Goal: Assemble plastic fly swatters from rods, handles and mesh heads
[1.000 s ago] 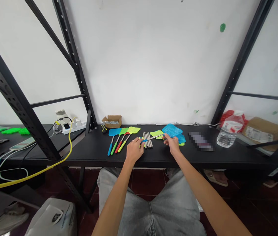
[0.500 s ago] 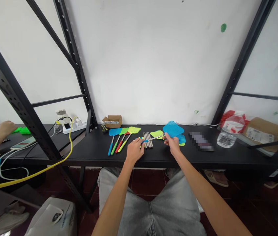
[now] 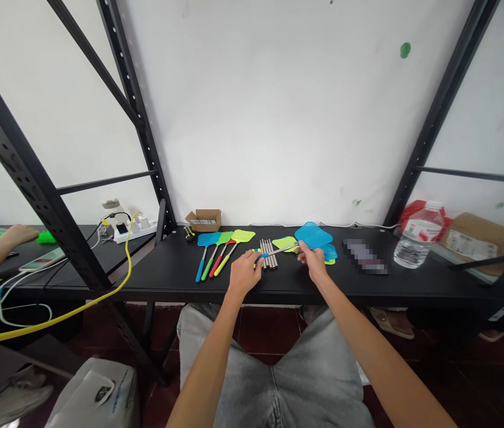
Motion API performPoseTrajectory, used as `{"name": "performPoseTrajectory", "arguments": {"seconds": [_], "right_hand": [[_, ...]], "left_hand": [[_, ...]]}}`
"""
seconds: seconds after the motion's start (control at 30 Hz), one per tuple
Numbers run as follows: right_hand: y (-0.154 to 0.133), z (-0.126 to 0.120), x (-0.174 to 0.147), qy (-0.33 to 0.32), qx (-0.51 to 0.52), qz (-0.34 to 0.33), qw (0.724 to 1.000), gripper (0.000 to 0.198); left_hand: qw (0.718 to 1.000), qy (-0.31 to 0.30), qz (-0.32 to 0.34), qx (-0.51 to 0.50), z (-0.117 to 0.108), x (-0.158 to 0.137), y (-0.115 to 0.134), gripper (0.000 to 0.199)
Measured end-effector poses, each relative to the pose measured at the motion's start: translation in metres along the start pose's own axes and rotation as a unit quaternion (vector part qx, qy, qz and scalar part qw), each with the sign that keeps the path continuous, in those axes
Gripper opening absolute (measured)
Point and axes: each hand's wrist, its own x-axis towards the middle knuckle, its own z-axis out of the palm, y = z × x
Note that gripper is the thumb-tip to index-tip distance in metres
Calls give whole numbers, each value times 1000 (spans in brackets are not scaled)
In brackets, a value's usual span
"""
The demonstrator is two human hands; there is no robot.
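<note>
Gripping a blue swatter (image 3: 311,234) over the black counter (image 3: 305,284)

The left hand (image 3: 243,272) had its grip closed around the handle (image 3: 262,256); the right hand (image 3: 313,263) pinched the shaft (image 3: 281,250) just beside the mesh head (image 3: 316,236). The shaft slanted across metal rods (image 3: 271,261), while loose heads (image 3: 284,242) lay near the right hand. Four complete swatters (image 3: 224,256) rested left of the hands.

L hand (image 3: 243,273) holds blue swatter (image 3: 313,234) by handle, R hand (image 3: 312,261) pinches it nr head. Metal rods (image 3: 272,262) btwn hands on blk bench (image 3: 167,261); 4 swatters (image 3: 224,238) to L, water btl (image 3: 418,233) far R.
</note>
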Motion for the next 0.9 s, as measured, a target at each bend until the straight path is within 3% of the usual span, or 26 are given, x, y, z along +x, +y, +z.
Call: {"name": "performPoseTrajectory", "arguments": {"seconds": [0.53, 0.9], "right_hand": [[-1, -1, -1, -9, 4, -1, 1000, 45], [-2, -1, -2, -9, 13, 5, 1000, 41]], "left_hand": [[1000, -4, 11, -6, -1, 0, -1, 13], [999, -22, 9, -22, -1, 0, 0, 19]]}}
